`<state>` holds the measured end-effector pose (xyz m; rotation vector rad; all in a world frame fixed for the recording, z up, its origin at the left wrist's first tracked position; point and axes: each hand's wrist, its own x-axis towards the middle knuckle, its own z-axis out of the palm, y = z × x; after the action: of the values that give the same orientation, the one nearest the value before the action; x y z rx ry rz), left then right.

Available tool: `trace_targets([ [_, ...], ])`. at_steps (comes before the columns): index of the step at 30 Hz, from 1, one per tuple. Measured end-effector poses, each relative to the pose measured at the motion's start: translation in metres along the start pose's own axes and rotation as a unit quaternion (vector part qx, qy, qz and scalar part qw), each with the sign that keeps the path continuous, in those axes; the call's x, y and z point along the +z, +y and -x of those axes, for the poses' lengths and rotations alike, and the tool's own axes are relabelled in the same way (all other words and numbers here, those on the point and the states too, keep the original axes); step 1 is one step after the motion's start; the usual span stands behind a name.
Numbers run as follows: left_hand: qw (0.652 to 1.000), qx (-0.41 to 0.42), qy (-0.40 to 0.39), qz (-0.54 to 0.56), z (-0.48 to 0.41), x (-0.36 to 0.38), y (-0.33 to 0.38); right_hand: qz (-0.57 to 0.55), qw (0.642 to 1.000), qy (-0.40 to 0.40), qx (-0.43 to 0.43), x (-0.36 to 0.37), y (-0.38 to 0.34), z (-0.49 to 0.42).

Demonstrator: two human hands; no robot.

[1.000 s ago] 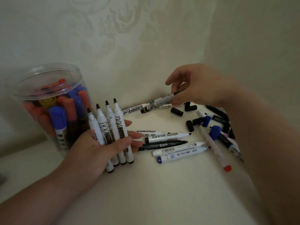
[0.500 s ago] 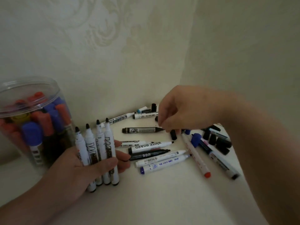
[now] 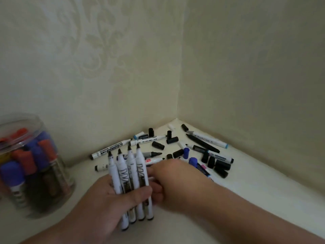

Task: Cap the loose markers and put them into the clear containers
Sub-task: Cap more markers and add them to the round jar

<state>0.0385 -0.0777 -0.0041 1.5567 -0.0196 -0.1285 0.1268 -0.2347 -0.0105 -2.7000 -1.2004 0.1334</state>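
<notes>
My left hand (image 3: 105, 199) grips four uncapped markers (image 3: 131, 173), tips pointing away from me. My right hand (image 3: 175, 178) sits just beside them, low over the counter (image 3: 255, 196). I cannot tell if its fingers hold anything. The black caps (image 3: 158, 145) lie beyond it toward the corner, nearer my right. The jar (image 3: 58, 173) stands to my left.

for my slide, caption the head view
Left hand grips four uncapped whiteboard markers near a clear container; right hand close alongside.
</notes>
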Motion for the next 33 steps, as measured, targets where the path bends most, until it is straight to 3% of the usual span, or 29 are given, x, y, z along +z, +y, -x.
trace_targets([
  [3,0.998,-0.009,0.032,0.046,-0.018,0.012,-0.005,-0.062,0.991,0.082,0.088,-0.038,0.032,0.024],
  [7,0.995,-0.054,0.049,0.062,-0.034,0.024,-0.013,-0.146,0.930,0.255,0.219,-0.083,0.099,0.052],
  [9,0.996,-0.068,0.034,0.052,-0.037,0.022,-0.016,-0.082,0.943,0.196,0.256,-0.097,0.125,0.055],
  [11,0.996,-0.078,0.009,0.037,-0.041,0.015,-0.019,-0.017,0.959,0.047,0.278,-0.104,0.131,0.051],
  [14,0.999,-0.044,0.022,-0.005,-0.046,0.008,-0.023,-0.017,0.962,-0.071,0.264,-0.093,0.121,0.039],
  [20,0.999,-0.045,0.003,0.006,-0.050,0.002,-0.025,0.041,0.966,-0.026,0.256,-0.069,0.110,0.034],
  [33,0.997,-0.048,-0.054,0.000,-0.044,0.001,-0.018,0.030,0.971,-0.025,0.234,-0.047,0.105,0.028],
])
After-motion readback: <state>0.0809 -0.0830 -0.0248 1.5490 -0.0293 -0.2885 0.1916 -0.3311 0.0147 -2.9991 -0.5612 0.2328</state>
